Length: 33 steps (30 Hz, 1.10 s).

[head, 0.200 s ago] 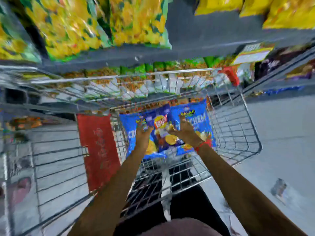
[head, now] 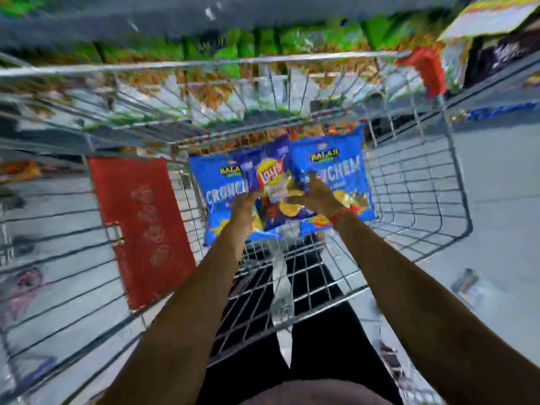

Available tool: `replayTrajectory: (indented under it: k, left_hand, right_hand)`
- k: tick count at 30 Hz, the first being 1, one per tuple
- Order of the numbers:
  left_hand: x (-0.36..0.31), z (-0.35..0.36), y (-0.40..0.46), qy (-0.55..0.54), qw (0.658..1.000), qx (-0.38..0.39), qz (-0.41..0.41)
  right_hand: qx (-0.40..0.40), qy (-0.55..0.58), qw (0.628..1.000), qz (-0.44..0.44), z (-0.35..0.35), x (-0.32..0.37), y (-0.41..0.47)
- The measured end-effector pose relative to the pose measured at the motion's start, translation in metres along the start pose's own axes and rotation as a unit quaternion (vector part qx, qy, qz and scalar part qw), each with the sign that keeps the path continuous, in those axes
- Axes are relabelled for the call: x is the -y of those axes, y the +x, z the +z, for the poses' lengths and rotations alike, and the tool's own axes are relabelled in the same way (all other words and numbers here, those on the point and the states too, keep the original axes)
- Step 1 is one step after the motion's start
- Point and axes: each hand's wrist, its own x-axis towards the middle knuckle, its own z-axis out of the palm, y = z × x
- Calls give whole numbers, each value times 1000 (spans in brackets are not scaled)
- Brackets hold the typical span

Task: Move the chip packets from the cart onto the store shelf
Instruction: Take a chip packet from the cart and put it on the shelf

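Note:
Three blue chip packets lie together at the bottom of the wire cart point(head: 420, 182). A dark blue Lay's packet point(head: 270, 176) sits in the middle, over a light blue packet on the left point(head: 216, 182) and another on the right point(head: 336, 168). My left hand point(head: 244, 204) presses on the left side of the pile. My right hand point(head: 317, 194), with a red thread at the wrist, grips the right edge of the Lay's packet. The fingers of both hands are partly hidden in blur.
A red flap point(head: 140, 223) hangs on the cart's left inner wall, and a red corner piece point(head: 426, 68) is at its far right. Beyond the cart's far rim, a shelf holds green and orange packets point(head: 222, 48). Grey floor point(head: 496, 176) lies to the right.
The view has tilted down and closed in on the cart. Both hands have shifted inward onto the middle Lay's packet.

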Motion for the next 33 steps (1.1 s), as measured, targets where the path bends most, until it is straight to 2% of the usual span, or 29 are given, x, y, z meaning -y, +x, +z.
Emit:
replayTrajectory:
  k: [1, 2, 3, 5, 7, 9, 12, 14, 17, 21, 24, 27, 33]
  left_hand:
    - [3, 2, 5, -13, 1000, 7, -16]
    - [0, 7, 7, -23, 999, -6, -21]
    - [-1, 11, 11, -34, 999, -13, -18]
    - [0, 17, 17, -33, 999, -13, -11]
    - [5, 17, 17, -1, 1000, -1, -11]
    - [13, 12, 18, 44, 999, 19, -23]
    - [15, 6, 7, 62, 997, 43, 1]
    - [10, 3, -10, 56, 996, 57, 41]
    - [-9, 2, -36, 19, 994, 62, 89]
    - [-51, -5, -78, -10, 979, 64, 192]
    - [-88, -12, -116, -37, 966, 37, 255]
    - [-127, -17, -157, -54, 942, -1, 331]
    - [-197, -43, -249, -58, 869, -24, 491]
  right_hand:
    - [53, -4, 995, -86, 7, -3, 24]
    - [70, -35, 991, -108, 6, 5, 20]
    - [72, -83, 986, -124, -1, 21, -8]
    - [57, -109, 977, -175, -6, 34, -28]
    - [43, -143, 973, -176, -5, 32, -27]
    - [67, -160, 971, -165, -6, 29, -29]
    - [155, -66, 970, -175, -15, 27, -35]
    - [194, -15, 966, -168, -23, 26, -46]
    - [207, 36, 957, -200, -34, 36, -74]
    - [179, 103, 936, -285, -48, 66, -133]
    - [157, 141, 917, -339, -59, 88, -180]
    - [130, 158, 902, -380, -72, 117, -227]
    - [108, 175, 840, -502, -98, 170, -325]
